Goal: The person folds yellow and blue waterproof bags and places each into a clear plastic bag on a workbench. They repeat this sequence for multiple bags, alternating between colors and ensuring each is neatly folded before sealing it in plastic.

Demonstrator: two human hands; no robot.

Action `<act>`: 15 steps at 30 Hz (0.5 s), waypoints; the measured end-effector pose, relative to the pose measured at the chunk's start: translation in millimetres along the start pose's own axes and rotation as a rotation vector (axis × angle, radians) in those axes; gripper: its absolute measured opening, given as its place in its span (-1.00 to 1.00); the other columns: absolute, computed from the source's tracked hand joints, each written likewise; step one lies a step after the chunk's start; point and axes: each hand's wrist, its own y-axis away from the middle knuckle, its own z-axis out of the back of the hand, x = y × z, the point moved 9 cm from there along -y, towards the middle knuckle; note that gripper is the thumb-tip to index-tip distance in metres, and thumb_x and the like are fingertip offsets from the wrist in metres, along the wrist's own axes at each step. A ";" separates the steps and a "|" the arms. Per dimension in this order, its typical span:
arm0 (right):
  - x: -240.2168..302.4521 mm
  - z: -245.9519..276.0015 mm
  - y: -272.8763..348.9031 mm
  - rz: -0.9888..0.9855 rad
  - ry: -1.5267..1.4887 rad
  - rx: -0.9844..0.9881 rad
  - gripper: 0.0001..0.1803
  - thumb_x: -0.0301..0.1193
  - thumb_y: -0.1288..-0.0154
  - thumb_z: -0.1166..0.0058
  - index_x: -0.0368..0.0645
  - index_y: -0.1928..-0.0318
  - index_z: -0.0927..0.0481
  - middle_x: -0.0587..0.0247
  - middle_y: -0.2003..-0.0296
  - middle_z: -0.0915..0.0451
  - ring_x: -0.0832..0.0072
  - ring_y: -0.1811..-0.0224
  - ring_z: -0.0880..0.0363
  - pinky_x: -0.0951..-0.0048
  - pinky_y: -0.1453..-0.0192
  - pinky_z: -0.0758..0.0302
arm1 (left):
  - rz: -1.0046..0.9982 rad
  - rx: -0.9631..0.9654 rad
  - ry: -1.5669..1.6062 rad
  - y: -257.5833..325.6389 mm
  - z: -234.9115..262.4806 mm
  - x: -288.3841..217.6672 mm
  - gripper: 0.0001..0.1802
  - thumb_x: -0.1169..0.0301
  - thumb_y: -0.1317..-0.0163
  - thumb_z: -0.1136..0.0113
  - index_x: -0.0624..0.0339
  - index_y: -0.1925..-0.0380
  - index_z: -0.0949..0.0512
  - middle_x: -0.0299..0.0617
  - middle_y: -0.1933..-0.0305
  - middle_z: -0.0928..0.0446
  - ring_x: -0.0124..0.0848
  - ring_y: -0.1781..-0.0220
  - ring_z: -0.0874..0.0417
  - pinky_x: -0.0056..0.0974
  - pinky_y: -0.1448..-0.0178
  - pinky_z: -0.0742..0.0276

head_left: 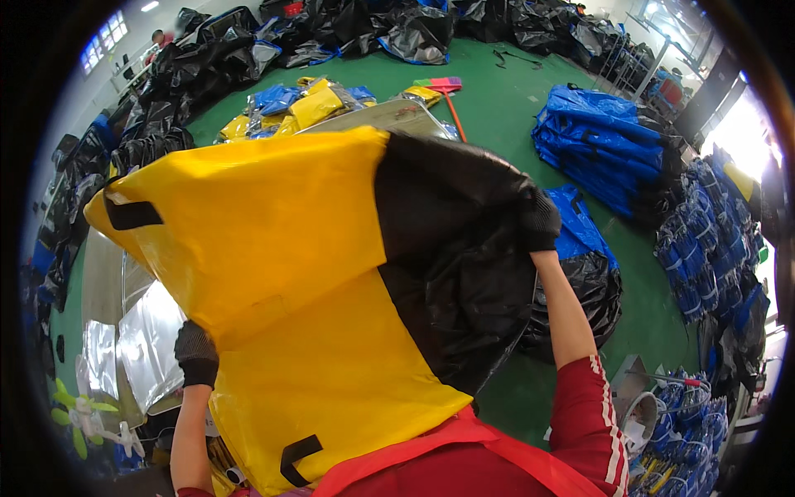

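A large yellow and black tarpaulin piece (290,248) is held up in front of me, with a fold across its middle. Its left part is yellow and its right part is black, with short black strips near the left corner and the lower edge. My left hand (196,352), in a dark knitted glove, grips the left yellow edge; the fingers are partly hidden behind it. At the far right, my gloved right hand (540,220) is closed on the black edge. The sheet covers most of the table (103,282) behind it.
Yellow and blue packed pieces (310,106) lie beyond the sheet, beside an orange-handled broom (455,112). Blue folded tarpaulins (596,145) are piled at right on the green floor (489,74). Bundled blue packs (704,240) stand farther right. A small green fan (83,414) is at lower left.
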 end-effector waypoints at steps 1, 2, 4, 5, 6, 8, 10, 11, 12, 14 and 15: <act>17.3 27.2 7.2 0.060 -0.108 -0.120 -0.62 -0.17 -0.33 0.01 -0.01 -0.06 -0.61 -0.09 0.16 -0.61 -0.02 0.18 -0.61 0.15 0.15 -0.53 | -0.097 0.089 -0.028 -4.6 13.3 -37.6 -0.70 0.12 -0.20 -0.12 0.09 0.30 -0.61 0.05 0.31 -0.62 0.01 0.22 -0.66 0.05 0.11 -0.55; 35.1 62.0 16.4 0.120 -0.206 -0.270 -0.63 -0.18 -0.32 -0.03 -0.02 -0.07 -0.60 -0.09 0.18 -0.61 -0.01 0.20 -0.61 0.19 0.18 -0.53 | -0.192 0.093 -0.088 -11.8 36.8 -76.3 -0.69 0.09 -0.20 -0.11 0.07 0.37 -0.63 0.01 0.35 -0.63 0.01 0.26 -0.66 0.04 0.15 -0.56; 95.0 112.3 41.8 0.406 -0.134 -0.403 -0.66 -0.17 -0.26 -0.17 -0.08 0.06 -0.66 -0.03 0.36 -0.61 0.06 0.36 -0.60 0.27 0.32 -0.49 | -0.372 0.210 -0.015 -8.6 59.0 -167.8 -0.67 0.09 -0.23 -0.08 0.03 0.52 -0.64 -0.06 0.44 -0.63 0.03 0.36 -0.65 0.03 0.23 -0.55; 108.3 117.0 46.9 0.348 -0.187 -0.228 -0.68 -0.14 -0.22 -0.21 -0.10 0.16 -0.69 0.03 0.46 -0.60 0.09 0.43 -0.59 0.27 0.36 -0.49 | -0.526 0.158 0.273 -7.7 80.6 -215.6 -0.71 0.10 -0.21 -0.14 0.06 0.36 -0.65 -0.04 0.35 -0.64 -0.02 0.29 -0.66 0.01 0.17 -0.57; 123.3 119.7 57.6 0.341 -0.251 -0.093 -0.67 -0.11 -0.19 -0.24 -0.12 0.26 -0.72 0.08 0.55 -0.58 0.12 0.50 -0.58 0.26 0.39 -0.48 | -0.749 -0.250 0.517 2.7 124.0 -259.2 -0.63 0.09 -0.15 -0.24 0.07 0.15 -0.64 0.01 0.15 -0.61 0.00 0.11 -0.61 0.02 -0.03 -0.53; 144.1 111.2 80.5 0.441 -0.131 0.181 -0.67 -0.07 -0.12 -0.29 -0.07 0.40 -0.73 0.12 0.66 -0.54 0.16 0.61 -0.54 0.26 0.45 -0.46 | -0.842 -0.370 0.454 -6.9 122.8 -314.5 -0.46 0.07 -0.07 -0.32 0.03 -0.05 -0.57 0.04 -0.13 -0.47 0.05 -0.14 -0.46 0.14 -0.28 -0.32; 142.7 100.8 96.3 0.529 -0.143 0.232 -0.70 -0.16 -0.16 -0.25 -0.16 0.40 -0.69 0.12 0.62 -0.53 0.18 0.55 -0.52 0.23 0.41 -0.43 | -0.830 -0.355 0.488 -20.9 100.3 -349.6 -0.42 0.02 -0.06 -0.32 -0.06 -0.10 -0.56 0.03 -0.30 -0.33 0.09 -0.29 -0.31 0.26 -0.41 -0.06; 132.5 85.5 95.8 0.537 0.004 0.233 -0.71 -0.20 -0.14 -0.24 -0.14 0.25 -0.68 0.13 0.60 -0.55 0.19 0.57 -0.53 0.20 0.43 -0.44 | -0.896 -0.280 0.479 -20.1 83.5 -367.7 -0.41 0.00 -0.08 -0.30 -0.09 -0.12 -0.54 0.03 -0.34 -0.29 0.08 -0.34 -0.26 0.29 -0.43 0.02; 124.0 69.4 92.5 0.599 0.158 0.230 -0.65 -0.24 -0.13 -0.24 -0.13 0.10 -0.66 0.14 0.58 -0.58 0.19 0.59 -0.54 0.17 0.45 -0.44 | -0.905 -0.117 0.459 -23.4 59.9 -380.6 -0.41 -0.02 -0.10 -0.28 -0.12 -0.14 -0.53 0.03 -0.38 -0.25 0.06 -0.40 -0.21 0.32 -0.45 0.10; 91.3 53.1 55.5 0.363 0.200 0.034 -0.57 -0.37 -0.15 -0.06 -0.21 -0.06 -0.54 -0.10 0.29 -0.62 -0.01 0.28 -0.58 0.06 0.15 -0.49 | -0.929 -0.090 0.480 -24.2 45.1 -387.2 -0.42 -0.02 -0.21 -0.17 -0.12 -0.21 -0.48 0.07 -0.40 -0.22 0.11 -0.45 -0.15 0.31 -0.48 0.15; 94.2 54.1 37.5 0.404 0.214 -0.128 -0.59 -0.34 -0.26 -0.01 -0.24 -0.08 -0.53 -0.21 0.20 -0.62 -0.10 0.21 -0.59 0.10 0.06 -0.51 | -0.934 -0.084 0.468 -22.5 41.6 -387.4 -0.43 -0.02 -0.21 -0.17 -0.12 -0.21 -0.48 0.07 -0.41 -0.21 0.10 -0.45 -0.14 0.31 -0.48 0.16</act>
